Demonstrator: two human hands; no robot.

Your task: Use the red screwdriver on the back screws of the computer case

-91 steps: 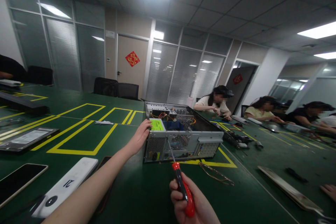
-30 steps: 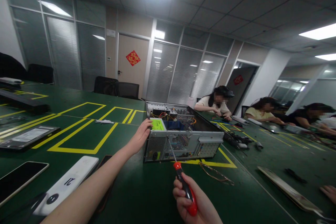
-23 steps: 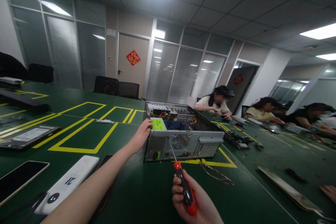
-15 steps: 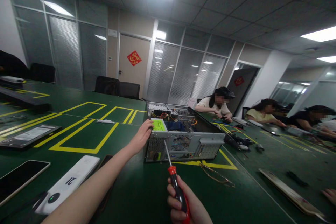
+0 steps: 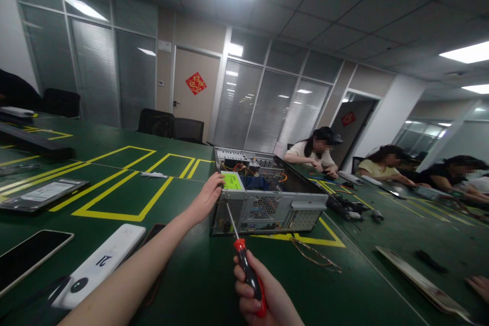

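An open grey computer case (image 5: 267, 204) lies on the green table (image 5: 198, 275), its rear panel facing me and wires showing inside. My left hand (image 5: 206, 196) grips the case's near left top corner, beside the green-labelled power supply (image 5: 232, 181). My right hand (image 5: 260, 298) is closed round a screwdriver (image 5: 246, 267) with a red and black handle. Its metal shaft points up and left, and the tip sits at the vent grille on the left of the rear panel.
A white device (image 5: 97, 265) marked 21 and a dark phone (image 5: 26, 260) lie at the near left. A flat panel (image 5: 42, 194) lies farther left. Glasses (image 5: 315, 254) lie right of the case. Several seated people (image 5: 319, 150) work at the far right. Another person's hand (image 5: 477, 285) rests at the right edge.
My right hand has shifted the screwdriver left, so the tip went from the middle of the rear panel to its left grille. My left hand stays on the case corner.
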